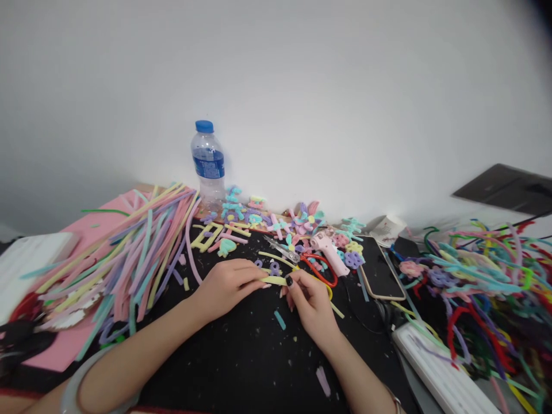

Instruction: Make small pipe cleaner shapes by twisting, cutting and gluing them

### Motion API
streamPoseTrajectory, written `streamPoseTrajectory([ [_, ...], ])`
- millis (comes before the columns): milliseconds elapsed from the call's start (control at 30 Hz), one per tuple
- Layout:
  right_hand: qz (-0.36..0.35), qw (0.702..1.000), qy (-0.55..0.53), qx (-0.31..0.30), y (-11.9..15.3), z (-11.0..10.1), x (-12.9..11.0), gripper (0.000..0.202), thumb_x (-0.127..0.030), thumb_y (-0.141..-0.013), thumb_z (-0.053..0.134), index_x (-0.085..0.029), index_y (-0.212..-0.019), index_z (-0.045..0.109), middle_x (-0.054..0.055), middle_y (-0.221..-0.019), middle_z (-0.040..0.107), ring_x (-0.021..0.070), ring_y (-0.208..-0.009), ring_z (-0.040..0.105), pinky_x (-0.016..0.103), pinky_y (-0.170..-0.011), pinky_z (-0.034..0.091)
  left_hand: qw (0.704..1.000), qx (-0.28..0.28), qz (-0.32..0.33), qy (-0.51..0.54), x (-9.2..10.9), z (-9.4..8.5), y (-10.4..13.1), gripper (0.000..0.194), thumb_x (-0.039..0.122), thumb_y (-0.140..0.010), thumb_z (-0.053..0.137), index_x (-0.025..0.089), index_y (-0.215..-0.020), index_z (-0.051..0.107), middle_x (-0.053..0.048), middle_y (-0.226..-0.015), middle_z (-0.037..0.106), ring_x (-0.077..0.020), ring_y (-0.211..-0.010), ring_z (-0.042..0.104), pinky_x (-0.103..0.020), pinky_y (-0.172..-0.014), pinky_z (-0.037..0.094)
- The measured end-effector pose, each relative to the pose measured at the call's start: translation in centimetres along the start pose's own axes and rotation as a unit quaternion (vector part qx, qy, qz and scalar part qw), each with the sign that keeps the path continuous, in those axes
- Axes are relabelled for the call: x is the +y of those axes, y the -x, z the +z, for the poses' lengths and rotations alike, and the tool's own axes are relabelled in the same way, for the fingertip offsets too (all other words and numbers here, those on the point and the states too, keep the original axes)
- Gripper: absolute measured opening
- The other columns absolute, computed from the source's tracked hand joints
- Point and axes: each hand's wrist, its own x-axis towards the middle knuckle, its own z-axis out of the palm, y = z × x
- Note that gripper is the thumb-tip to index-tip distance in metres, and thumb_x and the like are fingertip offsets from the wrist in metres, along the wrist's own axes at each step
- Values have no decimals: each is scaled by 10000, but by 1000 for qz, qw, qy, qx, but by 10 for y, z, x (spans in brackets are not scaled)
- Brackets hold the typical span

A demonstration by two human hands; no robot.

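A short pale-yellow pipe cleaner [275, 280] is stretched between my two hands over the black mat. My left hand [230, 287] pinches its left end, with thumb and fingers together. At its right end, my right hand [308, 299] closes on it with dark-nailed fingertips. Just behind the hands lie small purple rings [274, 268] and scissors [319, 265] with red and yellow handles. A pink glue gun [331, 253] rests beyond my right hand. A small teal scrap [280, 320] lies on the mat below the yellow piece.
Pastel pipe cleaners [146, 247] are heaped at left on a pink sheet. A plastic bottle [209, 167] stands by the wall. At right are a phone [383, 269], a white power strip [444, 368] and a tangle of coloured pipe cleaners [478, 276]. Small shaped pieces [302, 221] line the back.
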Motion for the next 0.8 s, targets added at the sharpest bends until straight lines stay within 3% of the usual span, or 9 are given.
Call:
streamPoseTrajectory([
  [300, 14, 999, -35, 31, -1, -2, 1, 278, -356, -914, 456, -180, -714, 539, -23, -578, 519, 98, -464, 450, 213, -453, 359, 999, 2, -35, 27, -2, -1, -1, 156, 231, -870, 565, 172, -952, 683, -53, -865, 709, -150, -789, 650, -253, -732, 524],
  [433, 22, 996, -71, 53, -4, -3, 2, 263, -365, -895, 493, -179, -714, 530, -20, -598, 533, 90, -457, 440, 209, -439, 356, 999, 6, -19, 29, -4, -1, -1, 135, 204, -867, 568, 169, -890, 696, -47, -841, 714, -142, -778, 652, -241, -730, 523],
  [633, 41, 987, -151, 30, -10, -5, 0, 209, -384, -855, 545, -179, -818, 566, -12, -669, 585, 80, -446, 449, 208, -423, 380, 999, -8, -6, 35, -6, -1, 0, 148, 201, -875, 554, 167, -874, 698, -49, -825, 715, -135, -767, 656, -225, -723, 519],
  [800, 36, 987, -154, -11, -11, -9, -3, 226, -377, -856, 535, -183, -922, 629, -21, -644, 565, 83, -448, 445, 210, -426, 385, 998, -20, -31, 53, -5, -3, -2, 150, 215, -868, 562, 175, -845, 705, -38, -816, 714, -136, -753, 656, -226, -713, 518],
])
